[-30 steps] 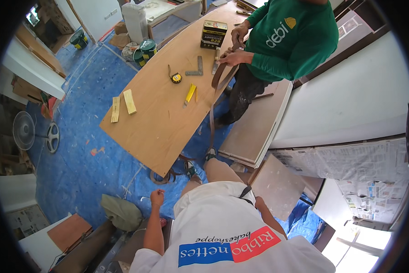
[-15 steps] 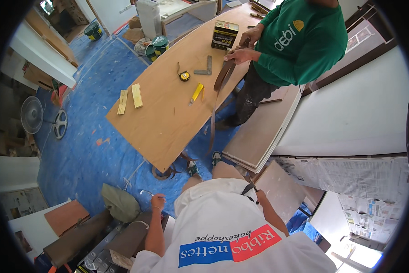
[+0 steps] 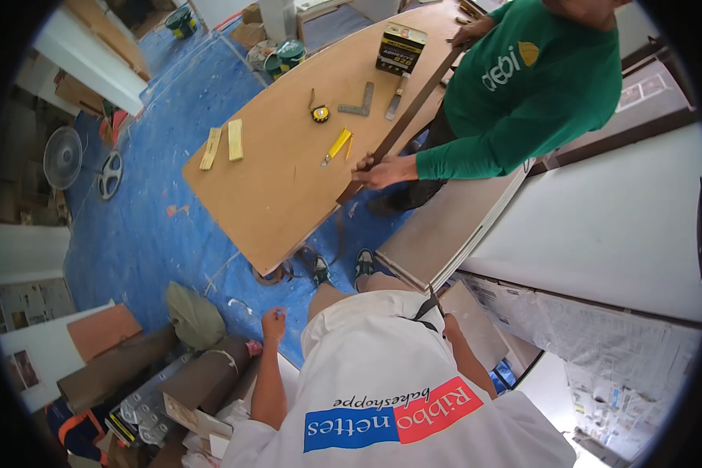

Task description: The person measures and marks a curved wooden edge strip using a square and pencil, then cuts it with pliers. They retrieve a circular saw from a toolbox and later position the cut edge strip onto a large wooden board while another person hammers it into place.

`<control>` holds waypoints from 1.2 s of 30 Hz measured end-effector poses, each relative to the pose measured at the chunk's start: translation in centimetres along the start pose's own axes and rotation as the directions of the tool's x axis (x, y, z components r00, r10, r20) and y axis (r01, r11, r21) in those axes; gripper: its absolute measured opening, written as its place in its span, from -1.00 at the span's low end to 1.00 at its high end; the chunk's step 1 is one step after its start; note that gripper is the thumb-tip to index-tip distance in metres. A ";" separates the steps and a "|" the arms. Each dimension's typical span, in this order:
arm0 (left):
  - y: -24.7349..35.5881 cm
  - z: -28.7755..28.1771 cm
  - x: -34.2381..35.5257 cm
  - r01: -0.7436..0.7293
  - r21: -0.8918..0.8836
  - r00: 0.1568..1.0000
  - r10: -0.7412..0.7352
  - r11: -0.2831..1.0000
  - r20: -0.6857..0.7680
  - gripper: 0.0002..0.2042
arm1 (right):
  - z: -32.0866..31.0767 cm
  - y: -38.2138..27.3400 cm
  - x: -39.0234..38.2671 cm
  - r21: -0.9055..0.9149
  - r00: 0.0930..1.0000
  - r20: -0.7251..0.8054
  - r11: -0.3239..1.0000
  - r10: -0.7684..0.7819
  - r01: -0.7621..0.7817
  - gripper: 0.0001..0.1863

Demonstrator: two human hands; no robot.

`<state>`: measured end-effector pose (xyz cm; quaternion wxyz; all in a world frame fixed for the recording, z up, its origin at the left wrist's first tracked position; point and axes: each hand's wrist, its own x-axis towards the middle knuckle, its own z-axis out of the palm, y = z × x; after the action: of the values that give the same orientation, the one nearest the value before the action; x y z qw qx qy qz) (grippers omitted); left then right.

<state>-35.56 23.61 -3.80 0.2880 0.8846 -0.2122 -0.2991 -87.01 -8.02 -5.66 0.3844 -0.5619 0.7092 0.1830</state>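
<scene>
My left hand [image 3: 273,324] hangs over the blue floor sheet with its fingers curled together; what they hold, if anything, is too small to make out. Beside my waist, my right hand [image 3: 451,327] is closed near a thin dark pointed thing [image 3: 433,295] and a black strap [image 3: 426,312], its fingers partly hidden. Across from me, a person in a green long-sleeved top [image 3: 515,101] holds a long brown strip [image 3: 413,109] taut with both hands along the near edge of the wooden panel [image 3: 273,187]. A loose brown coil [image 3: 277,273] lies under the panel's corner.
On the panel are a tape measure [image 3: 319,115], a metal square [image 3: 357,101], a yellow cutter [image 3: 337,145], a scraper [image 3: 397,97], a tin [image 3: 401,48] and two pale blocks [image 3: 235,140]. Stacked boards [image 3: 437,226] stand at right, rolls and boxes [image 3: 202,374] at lower left.
The person in green has drawn the brown strip out straight, one hand moving toward me along the panel edge. A scraper now shows beside the tin. My view has shifted slightly; my hands stay low.
</scene>
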 end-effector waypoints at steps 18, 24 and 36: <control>29.6 2.3 15.1 -0.494 -0.342 0.858 0.385 0.799 -0.340 -0.64 | -17.7 -11.5 -2.8 -0.242 0.936 0.070 0.904 -0.345 0.352 -0.14; 33.2 4.8 19.8 -0.253 -0.482 0.914 0.370 0.839 0.165 -0.64 | -19.3 -18.1 -4.5 -0.319 0.858 0.096 0.801 -0.505 0.507 -0.19; 31.1 9.4 19.1 -0.167 -0.415 0.947 0.263 0.894 0.186 -0.57 | -16.8 -24.5 -4.1 -0.010 0.756 0.414 0.828 -0.507 0.560 -0.06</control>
<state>-34.08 -13.58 2.04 0.4640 0.7373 -0.2778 -0.4050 -69.43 -24.37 12.32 0.5168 -0.7164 0.4129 0.2219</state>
